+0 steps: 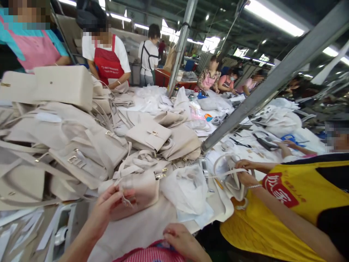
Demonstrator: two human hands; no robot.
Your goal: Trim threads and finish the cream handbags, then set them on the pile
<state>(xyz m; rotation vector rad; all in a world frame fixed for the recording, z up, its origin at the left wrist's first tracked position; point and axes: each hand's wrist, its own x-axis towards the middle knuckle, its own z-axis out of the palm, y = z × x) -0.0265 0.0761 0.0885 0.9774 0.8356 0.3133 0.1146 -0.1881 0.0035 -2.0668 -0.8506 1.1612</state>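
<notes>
My left hand (110,202) is at the front of the table with thumb and fingers pinched on a thin pale strip (125,198). Behind those fingers lies a beige handbag (144,193), with gold-coloured hardware (161,174) at its upper right corner. Low in front of my red striped apron (152,254), my right hand (181,238) has its fingers curled in. What it holds, if anything, is hidden. Beige material (131,233) spreads over the table edge between my hands.
Many beige handbags (81,163) are heaped at left and ahead. A white plastic bag (187,187) lies right of the handbag. A co-worker in a yellow apron (261,218) handles a beige bag (231,178) close on my right. A slanted metal post (245,105) crosses the table.
</notes>
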